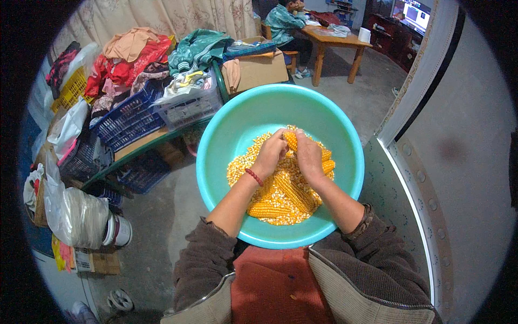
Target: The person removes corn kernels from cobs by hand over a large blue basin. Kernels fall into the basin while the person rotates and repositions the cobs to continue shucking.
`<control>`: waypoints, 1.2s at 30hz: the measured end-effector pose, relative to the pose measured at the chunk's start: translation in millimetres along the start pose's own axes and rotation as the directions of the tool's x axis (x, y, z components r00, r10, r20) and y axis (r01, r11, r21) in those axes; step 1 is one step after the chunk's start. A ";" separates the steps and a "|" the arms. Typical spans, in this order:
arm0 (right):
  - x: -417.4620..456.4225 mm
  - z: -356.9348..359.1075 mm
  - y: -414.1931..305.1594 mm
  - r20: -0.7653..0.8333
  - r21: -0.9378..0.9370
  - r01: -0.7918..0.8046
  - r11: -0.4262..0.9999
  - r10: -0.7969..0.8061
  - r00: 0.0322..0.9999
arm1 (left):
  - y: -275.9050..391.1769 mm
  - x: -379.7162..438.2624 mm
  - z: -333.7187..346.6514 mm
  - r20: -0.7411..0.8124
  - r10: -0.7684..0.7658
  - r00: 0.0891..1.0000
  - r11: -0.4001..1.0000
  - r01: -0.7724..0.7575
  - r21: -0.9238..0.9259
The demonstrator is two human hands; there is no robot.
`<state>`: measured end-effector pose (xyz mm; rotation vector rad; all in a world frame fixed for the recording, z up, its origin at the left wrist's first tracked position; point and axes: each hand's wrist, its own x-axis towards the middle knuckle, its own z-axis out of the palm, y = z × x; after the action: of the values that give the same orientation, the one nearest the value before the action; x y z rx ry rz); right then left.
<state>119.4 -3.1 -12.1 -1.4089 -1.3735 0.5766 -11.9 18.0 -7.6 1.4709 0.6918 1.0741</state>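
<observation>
A large turquoise plastic basin (279, 101) stands in front of my body. Over its middle, both my hands grip one yellow corn cob (290, 139). My left hand (272, 152), with a red bead bracelet (254, 177) at the wrist, holds the cob's left side. Against its right side is my right hand (309, 156), thumb near the top. Loose corn kernels (243, 167) cover the basin's bottom. Whole cobs lie among them: one (268, 210) at the near left, another (297, 194) slanting below my hands, others (327, 165) right of my right hand.
Left of the basin, a low green rack (153, 139) bears baskets and a clear bin (192, 107) heaped with clothes. A cardboard box (263, 71) stands beyond the basin. Further back a person (283, 24) sits at a wooden table (340, 37). A wall edge (404, 166) runs along the right.
</observation>
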 end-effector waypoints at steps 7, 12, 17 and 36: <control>-5.3 -0.4 -8.8 -0.010 0.003 0.057 0.998 -0.057 0.998 | -10.0 -2.6 2.7 -0.035 0.134 0.990 0.976 -0.126 0.176; -4.2 -4.0 -11.2 0.011 0.027 -0.030 0.999 0.030 0.999 | -3.6 -2.8 1.9 0.035 -0.067 0.997 0.994 0.070 -0.082; -2.5 -0.8 -6.1 0.007 0.061 -0.037 0.997 0.037 0.999 | -6.6 -1.3 4.8 0.009 0.051 0.999 0.990 -0.051 0.135; -1.9 0.3 -2.9 0.027 0.084 -0.048 0.995 0.046 0.999 | -4.6 -3.3 6.0 0.009 -0.007 1.000 0.997 0.007 0.080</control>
<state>117.5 -5.3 -10.2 -1.3729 -1.3231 0.6777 -7.2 13.4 -12.5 1.5398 0.7401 1.0439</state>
